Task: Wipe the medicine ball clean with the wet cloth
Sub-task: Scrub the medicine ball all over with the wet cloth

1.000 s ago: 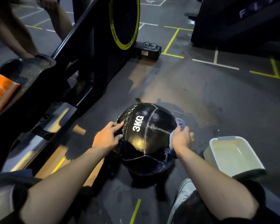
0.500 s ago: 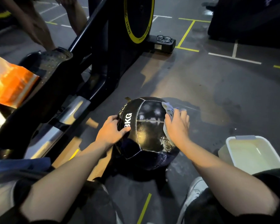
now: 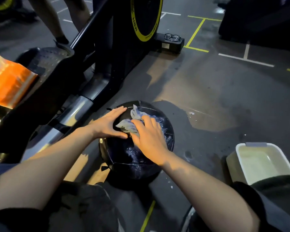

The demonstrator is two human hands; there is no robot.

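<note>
Dark grey gym floor with yellow and white lines filled the frame, and a wet patch showed on it right of the middle. The medicine ball sat on the floor in the lower middle of the frame, between the person's knees.

The left hand lay flat on the upper left of the ball, with its fingers straight and a little apart, steadying it. The right hand pressed the wet cloth down on the top of the ball. Its fingers were spread and nearly straight over the cloth, not curled round it. The cloth was bunched up and poked out past the fingertips.

Wet streaks and suds shone on the right side and the front of the ball, so those parts looked wiped already. The top was being wiped at that moment. The left side looked drier, and the underside was hidden, so those parts were likely left to do. The job seemed about halfway along.

A white tub stood on the floor at the lower right, near the ball but not touching it. A black exercise machine ran across the upper left, and a pair of glasses rested on its base.
</note>
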